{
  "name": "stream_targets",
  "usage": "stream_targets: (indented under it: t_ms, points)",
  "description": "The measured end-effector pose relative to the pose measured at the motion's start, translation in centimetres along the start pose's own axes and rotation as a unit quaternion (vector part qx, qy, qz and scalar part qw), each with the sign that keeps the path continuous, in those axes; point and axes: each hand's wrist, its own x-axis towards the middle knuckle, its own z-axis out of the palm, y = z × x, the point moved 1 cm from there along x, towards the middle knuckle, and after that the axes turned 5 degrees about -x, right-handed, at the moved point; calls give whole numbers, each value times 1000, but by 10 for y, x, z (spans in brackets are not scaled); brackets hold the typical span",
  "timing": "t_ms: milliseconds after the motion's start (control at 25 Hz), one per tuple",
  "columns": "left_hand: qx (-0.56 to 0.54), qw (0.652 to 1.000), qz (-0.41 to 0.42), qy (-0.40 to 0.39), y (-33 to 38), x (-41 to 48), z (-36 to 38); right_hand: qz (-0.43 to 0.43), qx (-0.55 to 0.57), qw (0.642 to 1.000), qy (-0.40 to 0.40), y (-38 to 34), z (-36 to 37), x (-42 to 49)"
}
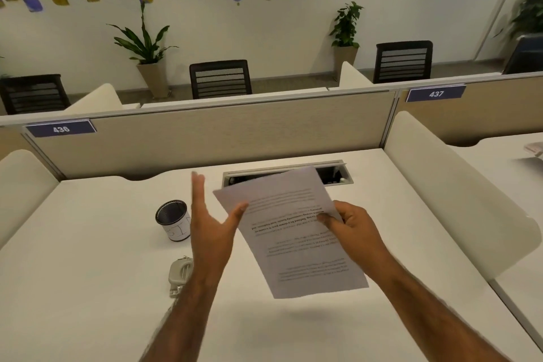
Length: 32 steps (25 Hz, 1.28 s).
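Observation:
A printed sheet of paper (293,232) hangs tilted above the white desk (88,288), its text upside down to me. My right hand (352,226) pinches its right edge between thumb and fingers. My left hand (210,220) stands edge-up beside the sheet's left edge, fingers straight and spread, with the thumb tip touching the paper.
A black mesh pen cup (173,219) with a white label stands left of my left hand. A grey stapler (179,273) lies beside my left forearm. A cable hatch (335,175) is open at the desk's back. Beige partitions (205,138) and white side dividers (446,185) enclose the desk.

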Motion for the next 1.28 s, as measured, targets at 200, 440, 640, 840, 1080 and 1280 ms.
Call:
stream_targets:
  t_ms: [200, 440, 640, 840, 1080, 1280]
  points:
    - [-247, 945, -174, -127, -34, -11, 3, 53, 117, 992, 6, 12, -4, -1]
    - [-224, 932, -188, -215, -26, -20, 20, 69, 150, 986, 19, 21, -1, -3]
    - [-194, 950, -148, -195, -14, -23, 30, 50, 128, 989, 49, 21, 2, 0]
    - [-142, 950, -210, -182, -36, -47, 42, 109, 101, 987, 62, 42, 19, -10]
    - [-135, 963, -165, -165, -24, -36, 44, 91, 86, 989, 78, 28, 15, -7]
    - [-149, 954, -204, -164, -28, -36, 48, 106, 58, 990, 72, 29, 22, -7]
